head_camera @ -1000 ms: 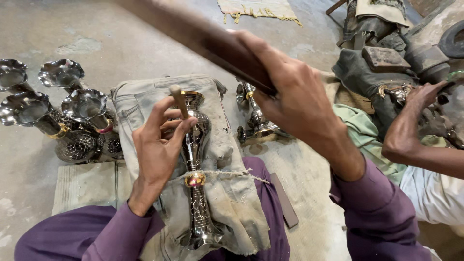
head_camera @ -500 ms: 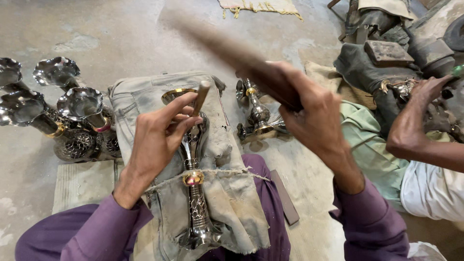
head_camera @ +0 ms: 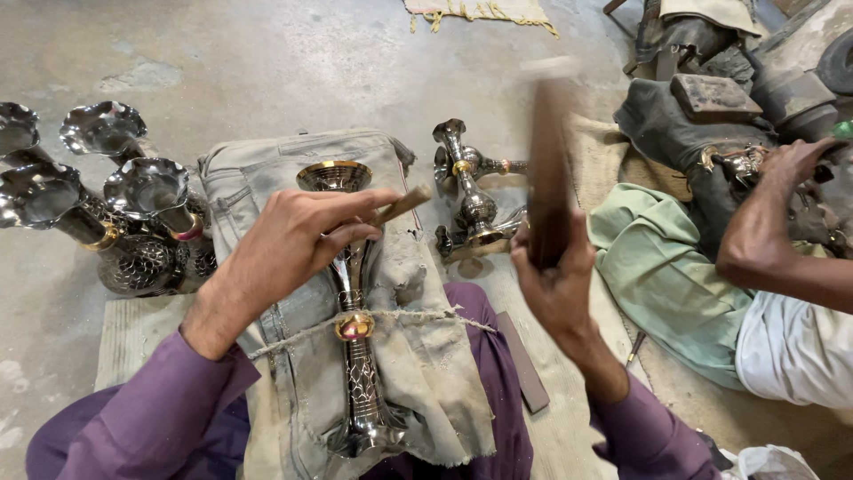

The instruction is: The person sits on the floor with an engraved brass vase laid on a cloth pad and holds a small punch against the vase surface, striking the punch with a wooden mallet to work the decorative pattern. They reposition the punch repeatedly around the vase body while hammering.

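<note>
Polished metal with gold bands catches my eye first: a tall fluted vase [head_camera: 354, 302] lies lengthwise on a worn grey cloth [head_camera: 409, 293] spread across my lap, its flared mouth pointing away from me and its foot near my knees. A thin cord [head_camera: 404, 315] crosses the cloth and the stem of the vase at its gold collar.

My left hand [head_camera: 289, 238] hovers just over the upper stem, fingers curled and pinched shut on a small wooden punch [head_camera: 400, 206] that sticks out to the right at a slant. I cannot tell whether its tip touches the metal.

My right hand [head_camera: 555, 280] is raised beside the cloth, fist closed around a dark wooden stick [head_camera: 549, 169] held nearly upright; its top is blurred.

To the left, on the concrete floor [head_camera: 267, 62], a cluster of similar vases [head_camera: 107, 204] with scalloped rims lies together. Just beyond the cloth, between my hands, a few smaller metal pieces [head_camera: 471, 191] rest near the stick. A flat dark bar [head_camera: 522, 363] lies by my right thigh.

On the right, another person's hand [head_camera: 795, 160] reaches to dark gear on the ground, above a green cloth [head_camera: 662, 276].
</note>
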{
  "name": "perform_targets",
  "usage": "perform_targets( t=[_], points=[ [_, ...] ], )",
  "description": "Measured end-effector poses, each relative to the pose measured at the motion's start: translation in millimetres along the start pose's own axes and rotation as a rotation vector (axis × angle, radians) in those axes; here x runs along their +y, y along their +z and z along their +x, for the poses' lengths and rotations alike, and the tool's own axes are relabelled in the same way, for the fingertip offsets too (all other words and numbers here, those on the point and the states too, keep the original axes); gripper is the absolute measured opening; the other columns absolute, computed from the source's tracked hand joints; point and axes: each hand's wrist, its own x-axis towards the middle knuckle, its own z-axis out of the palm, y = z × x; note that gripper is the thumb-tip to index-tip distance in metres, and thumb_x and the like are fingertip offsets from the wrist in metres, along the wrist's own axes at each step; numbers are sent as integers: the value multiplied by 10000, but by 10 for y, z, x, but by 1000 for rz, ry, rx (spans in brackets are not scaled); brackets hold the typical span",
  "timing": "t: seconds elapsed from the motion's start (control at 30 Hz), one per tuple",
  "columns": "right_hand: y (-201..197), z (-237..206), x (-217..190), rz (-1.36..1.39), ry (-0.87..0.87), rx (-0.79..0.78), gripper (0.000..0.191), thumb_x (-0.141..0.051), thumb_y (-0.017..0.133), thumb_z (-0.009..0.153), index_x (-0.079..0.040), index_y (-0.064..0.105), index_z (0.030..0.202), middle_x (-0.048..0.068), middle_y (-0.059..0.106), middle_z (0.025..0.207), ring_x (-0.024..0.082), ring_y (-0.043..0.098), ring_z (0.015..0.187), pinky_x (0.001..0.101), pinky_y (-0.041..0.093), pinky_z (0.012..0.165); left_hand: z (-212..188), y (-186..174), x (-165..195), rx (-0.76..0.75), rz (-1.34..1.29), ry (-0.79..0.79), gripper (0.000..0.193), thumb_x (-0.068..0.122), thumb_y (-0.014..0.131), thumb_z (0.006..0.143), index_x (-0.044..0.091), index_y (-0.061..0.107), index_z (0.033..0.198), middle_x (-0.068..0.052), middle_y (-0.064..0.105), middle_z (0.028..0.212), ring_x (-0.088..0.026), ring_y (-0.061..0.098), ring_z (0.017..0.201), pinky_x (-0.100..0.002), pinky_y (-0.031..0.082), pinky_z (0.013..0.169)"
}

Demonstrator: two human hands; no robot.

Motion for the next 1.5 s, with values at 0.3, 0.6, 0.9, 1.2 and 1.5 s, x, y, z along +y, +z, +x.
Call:
perform_targets(
  t=[0.3,0.6,0.9,1.2,1.5],
  points=[
    [152,-360,270,21,181,-11,476,-26,645,916,-92,476,1356,115,721,947,286,734,783,369,613,697,95,-45,0,-155,99,71,425,220,694,881,248,675,1305,-10,821,927,-160,773,696,-373,625,667],
    [-10,-169,167,-251,24,-278,700,-71,746,826,-91,434,1452,229,655,1163,429,689,982,496,555,779,38,-157,-43,63,-224,-125,452,146,717,921,154,599,1357,-70,798,1003,-169,808,924,-331,693,733],
    [-105,38,81,-468,117,-466,714,-65,748,816,-194,525,1482,106,660,1200,275,723,846,372,622,768,112,-173,-97,-21,-78,-48,486,187,713,906,224,612,1381,-46,809,953,-163,798,790,-322,666,705],
    [-310,309,-32,-335,-233,-160,708,-2,726,878,-66,486,1540,180,655,1336,321,702,1181,421,594,1009,91,-223,13,14,-83,12,479,161,723,908,183,613,1373,-66,807,950,-183,803,835,-370,653,706],
    [-235,550,-293,-680,-23,-308,782,-1,781,805,-238,557,1516,67,736,1138,288,739,904,413,578,765,97,-180,60,22,-52,-63,468,163,730,904,170,619,1359,-78,804,957,-193,803,805,-365,636,705]
  ],
)
